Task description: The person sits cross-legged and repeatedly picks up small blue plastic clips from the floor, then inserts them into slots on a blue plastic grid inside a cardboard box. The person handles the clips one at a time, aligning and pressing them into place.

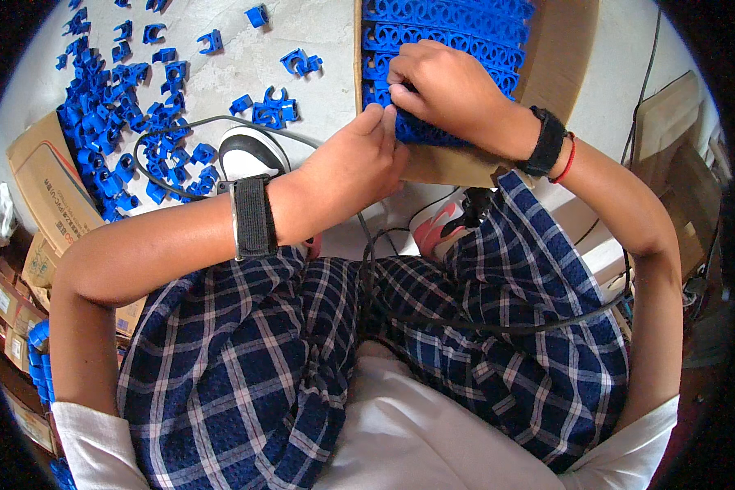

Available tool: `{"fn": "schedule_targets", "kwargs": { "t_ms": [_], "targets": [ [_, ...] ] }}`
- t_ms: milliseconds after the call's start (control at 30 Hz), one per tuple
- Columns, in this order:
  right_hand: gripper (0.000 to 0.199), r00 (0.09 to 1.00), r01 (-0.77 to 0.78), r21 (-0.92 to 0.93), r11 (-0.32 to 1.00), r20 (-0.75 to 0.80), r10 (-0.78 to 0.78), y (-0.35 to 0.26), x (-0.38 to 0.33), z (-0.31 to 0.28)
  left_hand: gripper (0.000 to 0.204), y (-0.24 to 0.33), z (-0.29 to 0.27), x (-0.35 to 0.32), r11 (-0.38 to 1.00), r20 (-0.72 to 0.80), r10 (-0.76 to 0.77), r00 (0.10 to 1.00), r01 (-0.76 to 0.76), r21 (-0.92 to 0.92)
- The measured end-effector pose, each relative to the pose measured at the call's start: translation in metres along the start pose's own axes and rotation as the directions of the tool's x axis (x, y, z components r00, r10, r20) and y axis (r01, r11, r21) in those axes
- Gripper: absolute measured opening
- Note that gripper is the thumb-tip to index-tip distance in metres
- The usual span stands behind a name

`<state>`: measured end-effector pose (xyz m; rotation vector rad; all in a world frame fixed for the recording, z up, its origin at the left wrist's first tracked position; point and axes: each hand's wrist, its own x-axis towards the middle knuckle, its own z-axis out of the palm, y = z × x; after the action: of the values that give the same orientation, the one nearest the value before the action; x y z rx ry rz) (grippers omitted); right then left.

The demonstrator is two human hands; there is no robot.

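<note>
Plaid lap (302,351) below; both hands pressing blue clip row (433,129) into box (559,49), left hand (355,167) and right hand (445,86) fingers clamped on it; keep rows aligned

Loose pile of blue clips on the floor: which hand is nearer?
Left. The left hand is just right of the pile of blue clips; the right hand is farther right, over the cardboard box.
</note>
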<state>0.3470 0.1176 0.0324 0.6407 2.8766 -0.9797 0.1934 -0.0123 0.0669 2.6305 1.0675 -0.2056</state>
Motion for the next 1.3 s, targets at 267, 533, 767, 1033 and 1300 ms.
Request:
{"fn": "schedule_targets", "kwargs": {
  "t_ms": [267, 533, 767, 1033, 1300],
  "targets": [
    [0.013, 0.987, -0.144, 0.148, 0.978, -0.043, 0.152, 0.006, 0.002, -0.018, 0.038, -0.009, -0.012, 0.003, 0.959, 0.026, 0.021, 0.999, -0.013, -0.282],
    [0.015, 0.973, -0.141, 0.071, 0.987, -0.177, 0.152, 0.025, 0.002, -0.042, 0.013, -0.093, -0.019, -0.031, 0.866, -0.545, -0.405, 0.734, 0.116, -0.486],
    [0.015, 0.976, -0.112, 0.102, 0.988, -0.175, 0.129, 0.025, -0.004, -0.046, 0.043, -0.118, 0.035, -0.049, 0.736, -0.069, -0.520, 0.851, 0.406, -0.542],
    [0.013, 0.979, -0.124, 0.145, 0.982, -0.143, 0.145, 0.014, -0.008, -0.043, 0.030, -0.119, 0.059, -0.036, 0.764, -0.111, -0.483, 0.869, 0.357, -0.537],
    [0.016, 0.973, -0.120, 0.349, 0.929, -0.146, 0.181, 0.011, -0.003, -0.050, 0.023, -0.128, -0.002, -0.026, 0.667, -0.314, -0.653, 0.689, 0.327, -0.669]
  ]
}}
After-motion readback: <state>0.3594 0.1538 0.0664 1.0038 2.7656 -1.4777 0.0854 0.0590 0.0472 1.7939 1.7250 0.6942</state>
